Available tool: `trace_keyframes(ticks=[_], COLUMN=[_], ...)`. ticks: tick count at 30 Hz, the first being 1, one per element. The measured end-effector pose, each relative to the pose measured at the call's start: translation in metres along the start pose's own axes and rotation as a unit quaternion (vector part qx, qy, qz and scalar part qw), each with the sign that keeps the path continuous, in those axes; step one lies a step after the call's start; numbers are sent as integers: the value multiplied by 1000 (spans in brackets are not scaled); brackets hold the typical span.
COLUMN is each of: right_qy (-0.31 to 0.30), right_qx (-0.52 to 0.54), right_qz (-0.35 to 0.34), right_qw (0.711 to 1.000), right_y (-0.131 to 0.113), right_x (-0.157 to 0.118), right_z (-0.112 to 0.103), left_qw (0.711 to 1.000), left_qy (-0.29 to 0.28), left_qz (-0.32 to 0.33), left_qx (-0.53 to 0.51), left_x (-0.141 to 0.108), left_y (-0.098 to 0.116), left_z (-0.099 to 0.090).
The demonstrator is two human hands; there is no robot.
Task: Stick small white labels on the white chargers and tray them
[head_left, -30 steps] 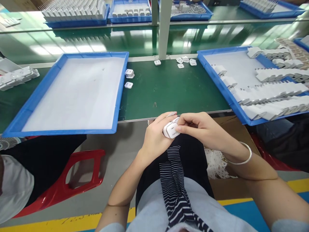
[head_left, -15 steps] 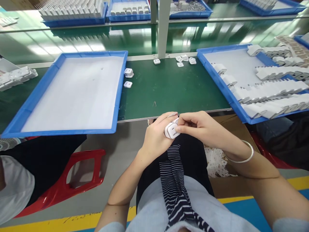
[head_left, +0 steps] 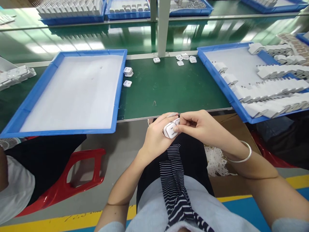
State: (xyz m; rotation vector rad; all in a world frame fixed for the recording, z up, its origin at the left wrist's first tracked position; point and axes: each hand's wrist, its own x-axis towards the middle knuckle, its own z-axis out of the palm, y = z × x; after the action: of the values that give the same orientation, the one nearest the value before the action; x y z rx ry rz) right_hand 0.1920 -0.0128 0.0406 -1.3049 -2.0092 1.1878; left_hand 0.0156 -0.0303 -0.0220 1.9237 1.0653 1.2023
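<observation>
I have the left hand (head_left: 155, 133) curled round the white adapter (head_left: 170, 130), the right hand (head_left: 199, 125) thumbing its face — whether pinching, I can't tell. Probably light, stiff, slick — I'd grip its sides.

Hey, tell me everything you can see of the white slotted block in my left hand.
The white block looks like smooth, glossy plastic, with a rounded-square face bearing a small dark slot and dark print, partly covered. The face tilts up toward the camera. The left hand grips it; the right hand's thumb touches its face. It sits short of the table's near edge.
</observation>
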Motion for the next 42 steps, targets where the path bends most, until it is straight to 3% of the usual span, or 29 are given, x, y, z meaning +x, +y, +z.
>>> trace_keyframes(ticks=[3,5,9,12,28,33,36,39,41,42], right_qy=[-1,-11,-39,-43,-39,-66,-84,-76,-65,-61], right_qx=[39,127,339,406,446,429,416,417,426,432], right_qz=[-14,-21,-24,-23,-4,6,0,-6,-7,-6], right_qw=[999,992,940,913,894,901,905,906,903,900], right_y=[-2,-3,0,5,12,18,25,34,40,43], right_x=[-1,-2,-2,-2,-4,-3,-4,-6,-6,-6], right_z=[-2,-5,-10,-9,-9,-9,-10,-12,-13,-13], left_qw=[999,996,992,992,992,995,998,983,924,866], left_qy=[17,28,19,12,2,-8,-27,-73,-115,-151], left_qz=[-1,-7,3,9,29,37,58,58,3,-57], left_qx=[-47,-80,-127,-129,-123,-93,-22,158,364,474], left_x=[1,2,5,5,8,7,12,30,47,55], left_y=[1,4,9,12,14,14,13,12,14,15], left_z=[-1,-4,-12,-15,-12,-15,-35,-77,-112,-129])
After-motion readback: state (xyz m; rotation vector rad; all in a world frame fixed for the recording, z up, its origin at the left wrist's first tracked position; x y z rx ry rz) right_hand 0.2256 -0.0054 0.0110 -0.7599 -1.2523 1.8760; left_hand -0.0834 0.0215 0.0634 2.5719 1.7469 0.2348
